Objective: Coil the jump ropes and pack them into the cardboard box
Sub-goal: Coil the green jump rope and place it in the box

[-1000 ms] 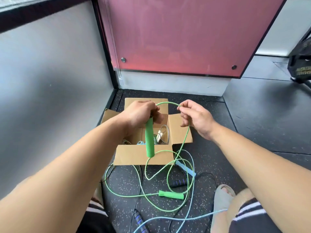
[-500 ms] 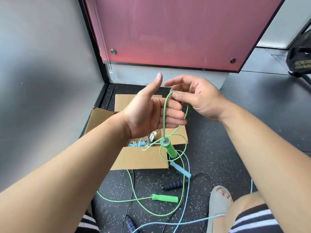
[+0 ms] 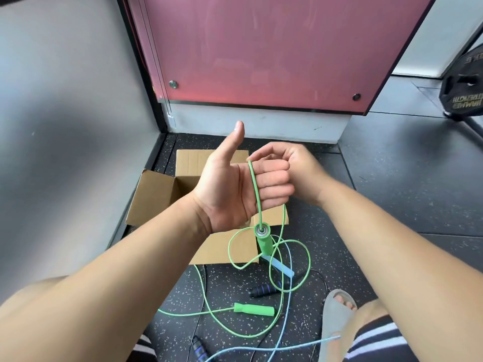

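One open cardboard box (image 3: 154, 194), contents hidden; green rope (image 3: 255, 190) across straight left fingers (image 3: 274, 184); right fingers (image 3: 269, 152), hold unclear.

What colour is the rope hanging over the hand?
Bright green rope, matching its handle; seen in the head view.

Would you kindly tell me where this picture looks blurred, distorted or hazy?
Head view: wide-angle stretch swells the left forearm at the bottom; the grey wall is smeared soft; the pink panel shows hazy reflections; left hand, green rope and hanging green handle are sharp.
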